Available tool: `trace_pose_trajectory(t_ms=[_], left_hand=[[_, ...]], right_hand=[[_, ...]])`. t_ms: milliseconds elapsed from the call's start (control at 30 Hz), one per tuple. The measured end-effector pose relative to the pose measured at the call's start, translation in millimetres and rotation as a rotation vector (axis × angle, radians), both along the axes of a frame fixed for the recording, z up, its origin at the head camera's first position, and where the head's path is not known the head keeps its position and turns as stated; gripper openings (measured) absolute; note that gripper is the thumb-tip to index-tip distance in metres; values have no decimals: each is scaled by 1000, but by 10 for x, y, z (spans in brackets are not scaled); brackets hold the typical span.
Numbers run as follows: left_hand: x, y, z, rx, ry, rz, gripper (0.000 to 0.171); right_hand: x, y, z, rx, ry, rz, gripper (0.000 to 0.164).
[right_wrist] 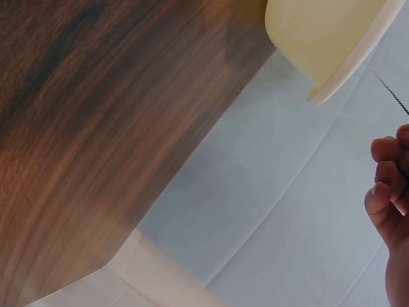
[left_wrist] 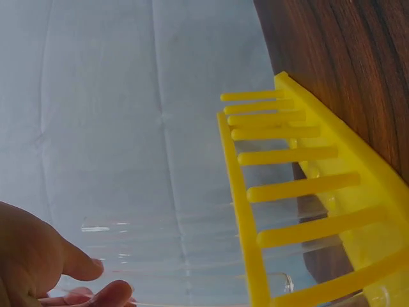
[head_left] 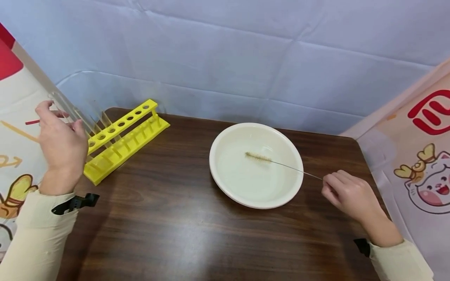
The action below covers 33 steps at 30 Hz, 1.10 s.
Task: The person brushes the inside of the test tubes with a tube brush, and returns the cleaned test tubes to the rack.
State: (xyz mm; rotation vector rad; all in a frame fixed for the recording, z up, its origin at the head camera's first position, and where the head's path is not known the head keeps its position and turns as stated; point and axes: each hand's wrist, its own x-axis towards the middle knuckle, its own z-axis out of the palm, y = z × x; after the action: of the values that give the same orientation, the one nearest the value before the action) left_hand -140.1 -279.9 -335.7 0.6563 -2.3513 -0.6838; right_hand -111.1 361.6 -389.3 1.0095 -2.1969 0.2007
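On the left in the head view, my left hand (head_left: 63, 142) has its fingers curled about the upper part of a clear glass test tube. The glass is faint, so exact contact is hard to see. This tube stands at the near end of a yellow test tube rack (head_left: 130, 144); other clear tubes (left_wrist: 105, 228) stand beside it. At the right, my right hand (head_left: 351, 195) grips the thin wire handle of a test tube brush (head_left: 258, 157). The bristle end lies over the inside of a white basin (head_left: 219, 185) that seems to hold water.
The dark wooden table (head_left: 168, 234) carries the rack at left and the basin near its middle. A pale cloth (head_left: 225, 66) hangs behind the back edge. Printed panels (head_left: 422, 164) stand at both sides.
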Motion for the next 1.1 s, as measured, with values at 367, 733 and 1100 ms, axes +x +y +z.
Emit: trace_pose_trajectory(t_ms=[367, 733, 1100], left_hand=[[-13, 69, -80, 46, -116, 30, 83], [-9, 96, -207, -53, -147, 2, 71], [-10, 110, -279, -71, -187, 48, 70]], right_hand=[[10, 9, -5, 3, -11, 0, 27], [4, 9, -5, -2, -12, -3, 27], [3, 18, -13, 3, -24, 3, 28]])
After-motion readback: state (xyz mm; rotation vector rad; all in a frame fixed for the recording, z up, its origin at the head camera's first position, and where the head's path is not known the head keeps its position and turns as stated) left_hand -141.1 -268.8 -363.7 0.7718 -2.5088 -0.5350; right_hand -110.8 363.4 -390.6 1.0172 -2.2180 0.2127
